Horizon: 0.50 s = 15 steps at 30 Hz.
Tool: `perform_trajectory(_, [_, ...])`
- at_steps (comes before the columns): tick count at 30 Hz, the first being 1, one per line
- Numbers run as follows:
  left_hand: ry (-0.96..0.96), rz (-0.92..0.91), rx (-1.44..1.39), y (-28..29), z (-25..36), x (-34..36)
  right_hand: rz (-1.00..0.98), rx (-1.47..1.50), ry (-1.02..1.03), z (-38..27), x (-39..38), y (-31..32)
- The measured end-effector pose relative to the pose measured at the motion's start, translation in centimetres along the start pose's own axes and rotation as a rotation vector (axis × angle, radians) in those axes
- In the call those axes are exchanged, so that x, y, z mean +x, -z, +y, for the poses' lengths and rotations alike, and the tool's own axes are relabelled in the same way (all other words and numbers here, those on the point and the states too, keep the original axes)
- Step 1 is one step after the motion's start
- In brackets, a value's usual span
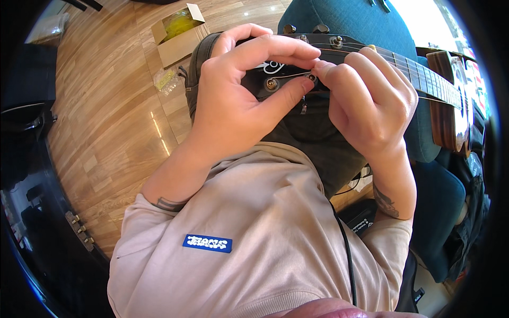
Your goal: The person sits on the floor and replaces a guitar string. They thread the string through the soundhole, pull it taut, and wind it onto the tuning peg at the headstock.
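A dark guitar headstock point(286, 74) with metal tuning pegs point(272, 83) and a white logo lies across my lap, its fretted neck point(432, 79) running to the right. My left hand point(244, 90) curls over the headstock, the thumb pressed by a peg post and the index finger arched above a thin string point(291, 74). My right hand point(371, 100) is closed, its thumb and forefinger pinching at that string beside the post, close to my left fingertips. The exact point of grip is partly hidden by the fingers.
A teal chair point(435, 212) stands at the right, a cardboard box point(175, 50) with yellow contents on the wooden floor point(95, 148) at the upper left, beside a small plastic packet point(165, 80). A glossy black object point(32, 222) fills the left edge. A black cord point(347, 244) hangs over my shirt.
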<state>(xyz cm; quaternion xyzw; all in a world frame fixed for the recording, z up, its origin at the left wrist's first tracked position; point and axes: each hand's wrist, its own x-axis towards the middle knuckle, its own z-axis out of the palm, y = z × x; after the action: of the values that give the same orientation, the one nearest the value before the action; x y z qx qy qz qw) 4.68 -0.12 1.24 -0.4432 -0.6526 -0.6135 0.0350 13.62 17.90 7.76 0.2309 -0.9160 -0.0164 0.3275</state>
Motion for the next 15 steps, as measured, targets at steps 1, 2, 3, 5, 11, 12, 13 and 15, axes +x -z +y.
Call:
perform_trajectory(1, [-0.023,0.021,0.005,-0.16,-0.07,-0.06,-0.003,0.003,0.0,-0.02,0.03,0.12])
perform_trajectory(2, [-0.047,0.042,0.009,-0.39,-0.11,-0.09,-0.006,0.006,0.001,-0.02,0.08,0.22])
perform_trajectory(3, [-0.07,0.064,0.013,-0.53,-0.15,-0.12,-0.004,0.009,0.003,-0.01,0.09,0.34])
perform_trajectory(5, [-0.093,0.031,0.026,-0.28,-0.48,-0.23,0.001,0.014,-0.009,-0.28,0.01,0.48])
perform_trajectory(11, [-0.104,-0.019,0.051,-0.01,-0.54,0.01,0.013,0.011,-0.023,-0.4,-0.13,0.3])
perform_trajectory(12, [-0.091,-0.029,0.044,-0.02,-0.66,0.02,-0.001,0.006,-0.021,-0.35,-0.14,0.38])
perform_trajectory(13, [-0.1,-0.003,0.038,-0.08,-0.71,-0.01,-0.009,0.018,-0.032,-0.4,-0.13,0.42])
perform_trajectory(15, [-0.119,0.05,0.024,-0.4,-0.85,-0.14,-0.022,0.042,-0.047,-0.32,0.05,0.51])
